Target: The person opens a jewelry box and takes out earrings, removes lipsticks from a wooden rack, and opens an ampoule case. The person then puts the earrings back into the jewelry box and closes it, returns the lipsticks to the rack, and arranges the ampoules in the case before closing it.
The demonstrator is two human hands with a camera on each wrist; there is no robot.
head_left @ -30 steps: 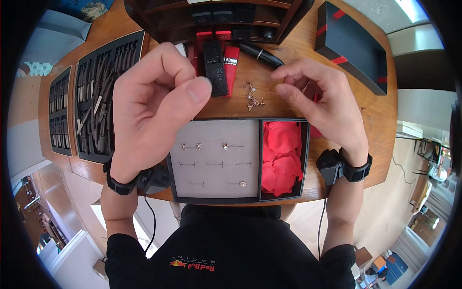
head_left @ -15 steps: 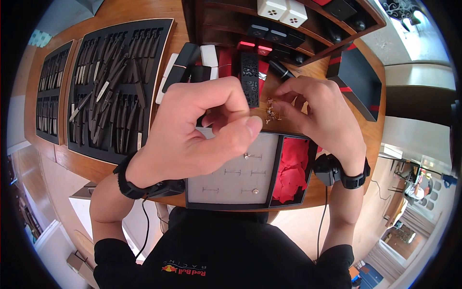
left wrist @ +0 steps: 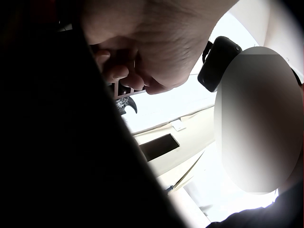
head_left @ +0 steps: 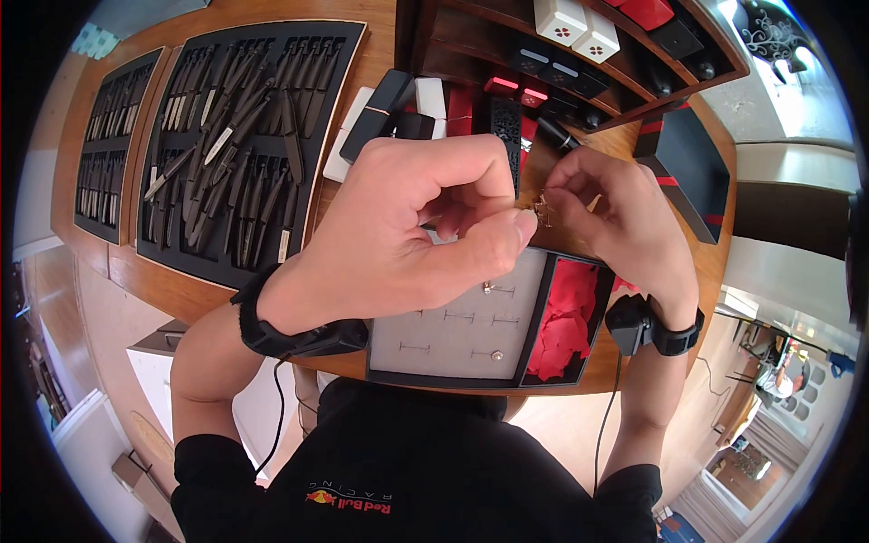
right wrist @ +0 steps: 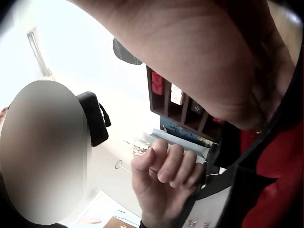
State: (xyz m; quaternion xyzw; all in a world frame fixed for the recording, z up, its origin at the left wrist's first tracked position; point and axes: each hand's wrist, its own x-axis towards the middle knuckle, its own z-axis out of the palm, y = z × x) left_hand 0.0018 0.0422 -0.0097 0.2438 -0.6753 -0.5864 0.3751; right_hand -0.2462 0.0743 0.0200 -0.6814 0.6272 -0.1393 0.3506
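Observation:
In the head view my left hand (head_left: 425,235) is raised over the jewelry tray (head_left: 444,366), thumb and index finger meeting at their tips. Nothing shows between them there; in the right wrist view this left hand (right wrist: 164,183) has its fingers curled. My right hand (head_left: 625,217) reaches down behind the tray and pinches at a small heap of gold-coloured earrings (head_left: 542,214). On the tray's grey slotted pad sit a small earring (head_left: 489,288) and a pearl earring (head_left: 497,355); my left hand hides the upper left slots. Red petals (head_left: 561,326) fill the side compartment.
Two black cases (head_left: 299,217) of slender dark pieces lie at the left. Behind stand a wooden shelf (head_left: 453,56) with small boxes, a carved black piece (head_left: 505,131) and a black cylinder (head_left: 558,134). A black box lid (head_left: 681,172) with red bands leans at the right.
The head view has turned, shifting the table contents rightward and showing more of the left cases. My left hand has moved over the tray. My right fingertips have come down onto the earring heap.

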